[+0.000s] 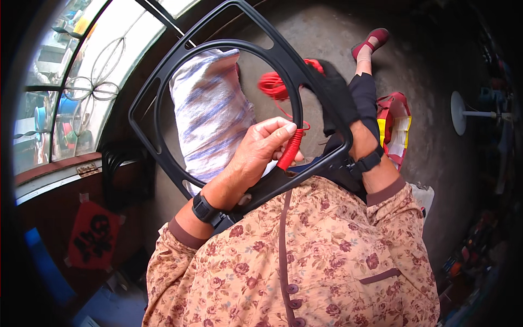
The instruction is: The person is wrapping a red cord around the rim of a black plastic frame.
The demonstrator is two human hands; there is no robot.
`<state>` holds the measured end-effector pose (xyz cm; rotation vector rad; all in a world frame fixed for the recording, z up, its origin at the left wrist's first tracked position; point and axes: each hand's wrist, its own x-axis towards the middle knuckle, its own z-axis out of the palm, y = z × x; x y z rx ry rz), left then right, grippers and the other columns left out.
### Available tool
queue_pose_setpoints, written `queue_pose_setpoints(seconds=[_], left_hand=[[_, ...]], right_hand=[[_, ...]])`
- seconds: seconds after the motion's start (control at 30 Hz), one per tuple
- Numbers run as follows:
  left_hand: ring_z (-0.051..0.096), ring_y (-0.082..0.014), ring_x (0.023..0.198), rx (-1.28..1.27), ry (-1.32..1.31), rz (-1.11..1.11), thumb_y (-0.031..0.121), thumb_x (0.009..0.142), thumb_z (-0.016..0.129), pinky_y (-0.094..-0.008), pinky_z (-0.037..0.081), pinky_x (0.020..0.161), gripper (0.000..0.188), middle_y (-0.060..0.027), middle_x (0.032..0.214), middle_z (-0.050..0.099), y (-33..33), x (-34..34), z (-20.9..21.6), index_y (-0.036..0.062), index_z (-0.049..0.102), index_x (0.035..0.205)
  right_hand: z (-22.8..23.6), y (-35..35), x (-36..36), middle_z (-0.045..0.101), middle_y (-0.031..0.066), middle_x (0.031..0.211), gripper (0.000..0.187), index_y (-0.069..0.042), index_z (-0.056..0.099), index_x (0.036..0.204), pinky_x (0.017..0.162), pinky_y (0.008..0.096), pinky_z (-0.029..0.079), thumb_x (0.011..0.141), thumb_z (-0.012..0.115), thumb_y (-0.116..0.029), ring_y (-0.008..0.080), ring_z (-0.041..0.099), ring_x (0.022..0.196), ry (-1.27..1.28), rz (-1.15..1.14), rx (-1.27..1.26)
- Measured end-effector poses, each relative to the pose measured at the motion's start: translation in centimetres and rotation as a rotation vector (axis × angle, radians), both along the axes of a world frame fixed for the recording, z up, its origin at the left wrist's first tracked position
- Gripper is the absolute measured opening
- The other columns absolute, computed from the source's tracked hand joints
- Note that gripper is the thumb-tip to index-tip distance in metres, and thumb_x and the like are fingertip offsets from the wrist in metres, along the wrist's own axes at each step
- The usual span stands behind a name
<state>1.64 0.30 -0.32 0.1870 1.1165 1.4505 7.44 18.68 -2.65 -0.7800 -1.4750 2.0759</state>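
Observation:
A black plastic frame [237,12] with a round ring inside it rests across my lap. Red cord is wound in a tight coil [291,150] around the near right part of the ring. My left hand [261,146] is closed there, thumb and fingers pinching the coil and ring. A strand runs from the coil toward a loose red cord bundle [272,85], seen through and beyond the ring. Wearing a black glove, my right hand [336,98] is at the frame's right side, closed on the bundle's far end. Motion blurs the glove, and the frame partly covers it.
A white cloth with blue stripes [210,109] lies under the ring at left. A red and yellow bag [395,128] stands on the grey floor at right. Beyond my right hand is a leg with a red shoe [371,43]. A barred window [81,82] is at left, a white fan [458,113] at right.

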Motion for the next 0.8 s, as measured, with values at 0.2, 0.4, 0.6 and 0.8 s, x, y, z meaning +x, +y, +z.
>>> queue_pose_setpoints(seconds=[0.2, 0.4, 0.6, 0.8], left_hand=[[0.059, -0.0053, 0.075, 0.180, -0.036, -0.043, 0.021, 0.087, 0.062, -0.0211, 0.047, 0.067, 0.021, 0.0004, 0.086, 0.063, -1.2, -0.2, -1.8, 0.0032, 0.063, 0.100], [0.063, -0.0088, 0.066, 0.091, -0.003, -0.010, 0.023, 0.090, 0.059, -0.0210, 0.052, 0.061, 0.021, -0.0038, 0.084, 0.064, -0.8, -0.3, -1.0, 0.0024, 0.059, 0.096], [0.061, -0.0083, 0.062, 0.013, 0.099, 0.013, 0.027, 0.091, 0.058, -0.0189, 0.048, 0.056, 0.025, -0.0020, 0.078, 0.063, -0.1, -0.1, 0.1, 0.0026, 0.060, 0.096], [0.061, -0.0083, 0.062, -0.015, 0.132, -0.003, 0.030, 0.092, 0.055, -0.0184, 0.047, 0.055, 0.027, -0.0011, 0.071, 0.061, -0.2, 0.0, -0.1, 0.0032, 0.059, 0.093]], right_hand=[[2.7, -3.4, 2.4, 0.062, 0.0041, 0.098, 0.036, 0.001, 0.054, 0.113, 0.080, 0.0246, 0.046, 0.082, 0.065, -0.012, 0.0111, 0.057, 0.086, 0.408, 0.493, -0.457], [4.8, -2.6, 2.9, 0.061, 0.0059, 0.108, 0.042, 0.002, 0.051, 0.119, 0.086, 0.0246, 0.044, 0.081, 0.064, -0.011, 0.0109, 0.056, 0.096, 0.506, 0.623, -0.571], [5.9, 0.3, 3.6, 0.061, 0.0062, 0.106, 0.042, 0.003, 0.055, 0.114, 0.084, 0.0259, 0.045, 0.073, 0.061, -0.006, 0.0105, 0.057, 0.093, -0.187, 0.718, -0.014], [5.1, -0.9, 6.5, 0.062, 0.0030, 0.098, 0.032, 0.000, 0.057, 0.111, 0.079, 0.0245, 0.046, 0.081, 0.060, -0.009, 0.0085, 0.057, 0.087, -0.213, 0.640, 0.314]])
